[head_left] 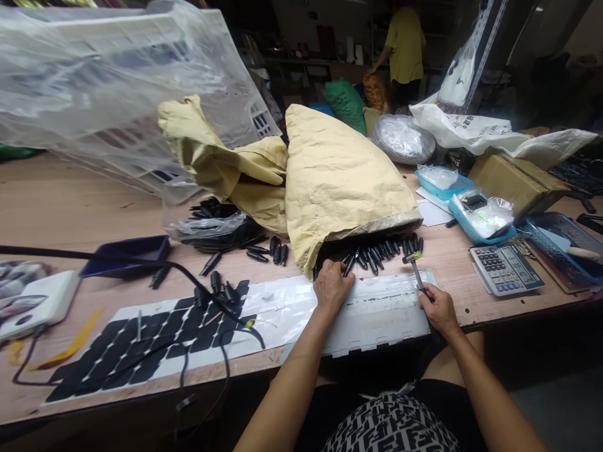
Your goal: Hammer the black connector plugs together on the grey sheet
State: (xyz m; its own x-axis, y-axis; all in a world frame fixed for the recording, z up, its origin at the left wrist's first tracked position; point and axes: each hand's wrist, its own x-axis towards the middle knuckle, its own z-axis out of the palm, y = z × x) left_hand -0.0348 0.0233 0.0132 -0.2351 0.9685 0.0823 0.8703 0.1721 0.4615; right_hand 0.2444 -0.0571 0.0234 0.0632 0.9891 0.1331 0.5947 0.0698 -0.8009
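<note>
So there's a big wooden table (47, 194), and a fat tan sack (348, 169) lying in the middle, mouth facing the near edge. Calculator (509, 263) sits off to the right. Left hand (333, 285) is at the sack's mouth, fingers bent, can't tell if it's pinching anything. Right hand (439, 307) is wrapped round a small hammer (416, 272), just near the black plugs (374, 257) spilling out of the sack.

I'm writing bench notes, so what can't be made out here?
All in the head view:
Left grip: anything held is screened by the hand itself and shadow.
Beige sack: deeper contents covered by its cloth.
Calculator: key markings too small and blurred.
Co-worker: head cut off by the top edge.
</note>
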